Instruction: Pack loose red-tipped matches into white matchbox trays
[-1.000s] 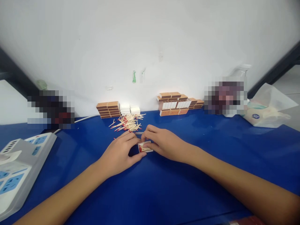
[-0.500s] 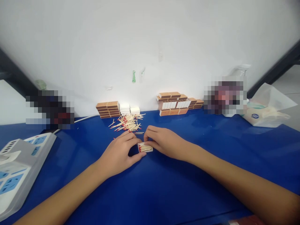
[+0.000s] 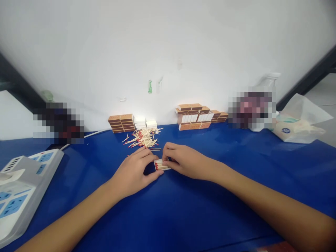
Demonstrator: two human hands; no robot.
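A small white matchbox tray [image 3: 154, 164] lies on the blue table with red-tipped matches [image 3: 159, 166] inside, their heads toward the left. My left hand [image 3: 133, 171] grips the tray's left end between thumb and forefinger. From the right, my right hand [image 3: 182, 157] reaches over the tray, its fingers curled and pinched on the matches' plain ends. Its fingertips partly cover the tray's right half. Just beyond my left hand spreads a loose heap of matches [image 3: 144, 138].
Brown matchboxes are stacked by the wall, one stack [image 3: 121, 123] at left and a larger one [image 3: 194, 125] at right. White trays [image 3: 140, 122] stand behind the heap. A power strip [image 3: 48, 164] lies left, a plastic packet [image 3: 294, 131] right. Pixelated patches hide two items.
My right hand has shifted slightly right and down, its fingertips still over the tray. My left hand keeps its hold on the tray.
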